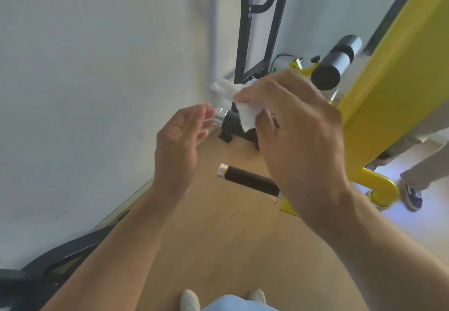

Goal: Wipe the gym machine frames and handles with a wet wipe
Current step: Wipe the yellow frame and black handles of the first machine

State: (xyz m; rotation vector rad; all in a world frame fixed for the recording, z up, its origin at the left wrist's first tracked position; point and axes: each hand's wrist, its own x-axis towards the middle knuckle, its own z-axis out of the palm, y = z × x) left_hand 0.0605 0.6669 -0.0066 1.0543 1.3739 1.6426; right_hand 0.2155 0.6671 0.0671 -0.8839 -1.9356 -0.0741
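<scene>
The right hand point(298, 126) pinches a soft white wet wipe point(247, 114) against the round black foam handle point(230, 122) with a shiny metal cap. The left hand point(179, 140) has a wide, loose grip beside that cap, holding nothing. A second black handle point(250, 179) sticks out below, over the tan wood floor point(218, 237).

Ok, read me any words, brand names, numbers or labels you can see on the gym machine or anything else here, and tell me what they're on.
None can be read in this view.
The yellow machine frame, the two black handles and the wet wipe in the right hand show no print.
The left hand is open and holds nothing.
</scene>
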